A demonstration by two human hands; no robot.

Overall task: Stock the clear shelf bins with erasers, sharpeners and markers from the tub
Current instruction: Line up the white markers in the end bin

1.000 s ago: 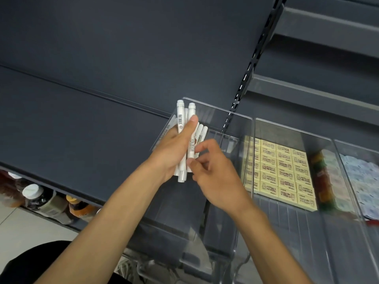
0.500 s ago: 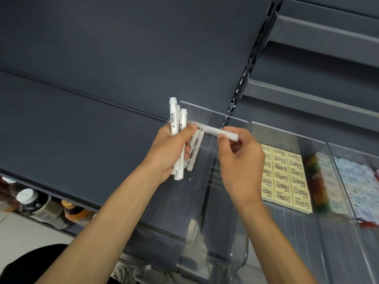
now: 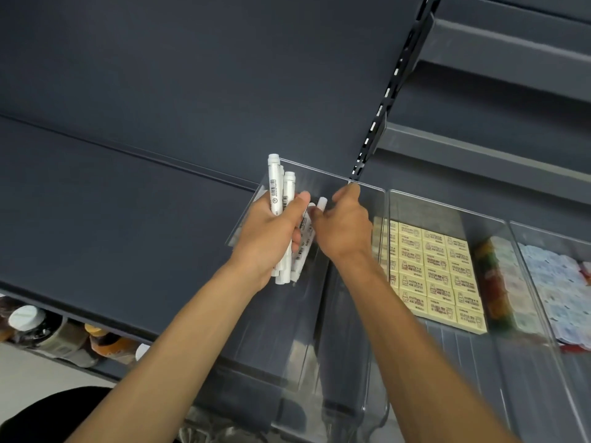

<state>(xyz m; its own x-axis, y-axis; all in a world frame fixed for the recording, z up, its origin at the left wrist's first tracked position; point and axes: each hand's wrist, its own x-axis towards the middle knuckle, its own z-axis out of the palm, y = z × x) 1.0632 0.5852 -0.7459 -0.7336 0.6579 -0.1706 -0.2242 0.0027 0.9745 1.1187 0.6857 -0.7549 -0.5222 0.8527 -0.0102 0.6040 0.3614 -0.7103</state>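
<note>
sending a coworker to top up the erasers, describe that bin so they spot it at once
On the dark grey shelf sits a row of clear bins. The eraser bin is second from the left among those in view. Only it holds neat rows of pale yellow erasers with brown print; the bin at far right holds whitish packets.

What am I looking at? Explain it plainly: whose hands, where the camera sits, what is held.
No machine here: a person works with bare hands, filmed by one camera worn on the head, looking forward and down. The left hand grips a bundle of white markers over a clear bin on a dark shelf. The right hand has its fingertips at one marker's end; whether it pinches it is unclear. The next bin holds yellow erasers.
</note>
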